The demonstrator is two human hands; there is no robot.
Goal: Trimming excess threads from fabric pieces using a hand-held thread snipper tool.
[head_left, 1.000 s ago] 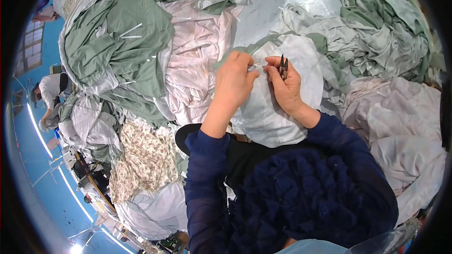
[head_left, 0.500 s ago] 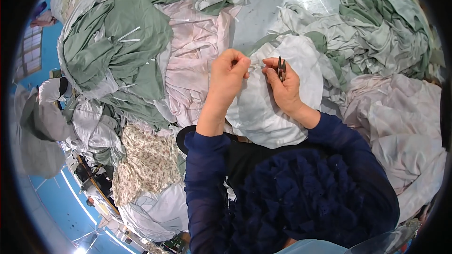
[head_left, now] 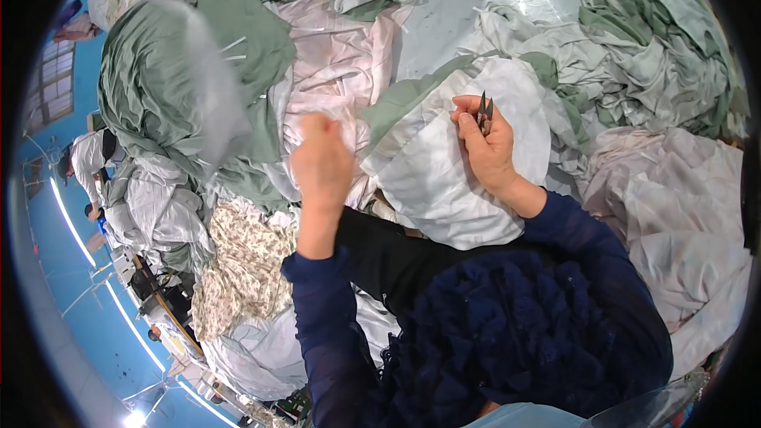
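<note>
My right hand [head_left: 493, 154] is closed around small dark thread snips [head_left: 484, 114], whose pointed blades stick up past the fingers. It rests over a bunched white cloth [head_left: 444, 190] on my lap, and its thumb and forefinger come close together near the cloth's upper part. A green strip of fabric [head_left: 396, 107] lies along the cloth's left edge. My left hand [head_left: 323, 166] is raised apart from the white cloth, above pale pink fabric [head_left: 333, 63]. Motion smears its fingers, so I cannot make out whether they hold anything.
A large heap of green fabric [head_left: 158, 63] rises at left, with a blurred pale cloth [head_left: 216, 87] before it. Flowered fabric [head_left: 242, 261] lies nearer. More piles, green-white [head_left: 626, 63] and pale pink [head_left: 666, 206], stand at right. People [head_left: 89, 160] are at the far left.
My left hand has moved left and down, away from the white cloth and my right hand. The green strip now shows more fully. A blurred pale cloth has appeared over the green heap.
</note>
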